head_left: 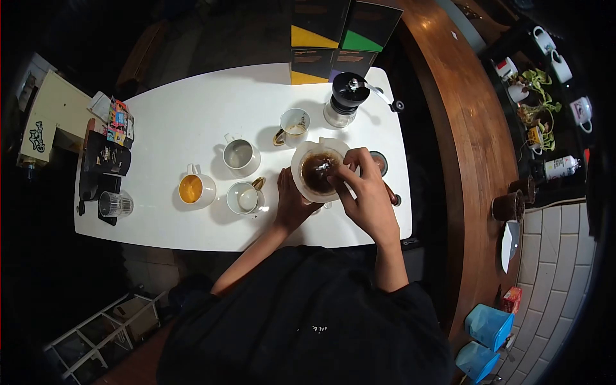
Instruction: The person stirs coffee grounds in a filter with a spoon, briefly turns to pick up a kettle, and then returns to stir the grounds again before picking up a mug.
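Dripper (299, 183), ctr frame, prob. fragile: my L grip (293, 205) is cupping its side, best hold; R grip (366, 189) is hovering half-curled, contents unclear.

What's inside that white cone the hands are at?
Dark brown liquid, with bright reflections on it, is inside the white cone. The right hand's fingers cover part of the liquid, and the liquid hides the cone's bottom.
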The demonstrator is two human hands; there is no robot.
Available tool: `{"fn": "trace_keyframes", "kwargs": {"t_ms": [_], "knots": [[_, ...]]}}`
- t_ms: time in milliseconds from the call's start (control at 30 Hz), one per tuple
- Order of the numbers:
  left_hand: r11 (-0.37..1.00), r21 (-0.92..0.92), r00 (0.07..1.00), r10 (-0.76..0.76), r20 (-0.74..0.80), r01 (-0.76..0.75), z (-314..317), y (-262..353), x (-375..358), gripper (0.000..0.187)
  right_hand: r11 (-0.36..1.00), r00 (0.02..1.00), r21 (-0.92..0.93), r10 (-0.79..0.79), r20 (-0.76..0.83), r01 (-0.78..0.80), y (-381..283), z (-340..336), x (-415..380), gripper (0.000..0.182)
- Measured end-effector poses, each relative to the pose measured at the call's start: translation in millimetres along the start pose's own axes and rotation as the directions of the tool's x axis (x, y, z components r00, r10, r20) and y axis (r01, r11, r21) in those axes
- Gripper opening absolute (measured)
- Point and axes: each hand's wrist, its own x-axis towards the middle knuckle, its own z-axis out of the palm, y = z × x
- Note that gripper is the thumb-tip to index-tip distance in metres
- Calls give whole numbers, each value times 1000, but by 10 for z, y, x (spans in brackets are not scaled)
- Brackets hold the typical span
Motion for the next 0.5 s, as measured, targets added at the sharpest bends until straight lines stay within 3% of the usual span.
{"fn": "trace_keyframes", "kwargs": {"t_ms": [67,167,267,333,433,500], "knots": [[999,-12,999,-30,30,31,-23,19,11,94,998,999,55,-14,-34,16,-13,15,4,12],[998,-27,996,-56,70,58,-56,39,2,90,998,989,-51,17,-144,-25,-34,-11,0,12],[997,-69,996,-38,81,44,-98,129,35,82,995,999,-100,-16,-43,11,-23,-37,-20,12],[989,-143,998,-24,66,33,-154,250,111,71,998,1000,58,-19,21,17,-46,-17,-5,15],[976,-215,999,-16,49,26,-183,285,141,62,1000,995,-3,-18,-103,18,-41,3,29,16],[976,-196,990,-68,123,92,-152,224,99,72,996,987,-87,8,-161,-22,-43,5,34,16]]}}
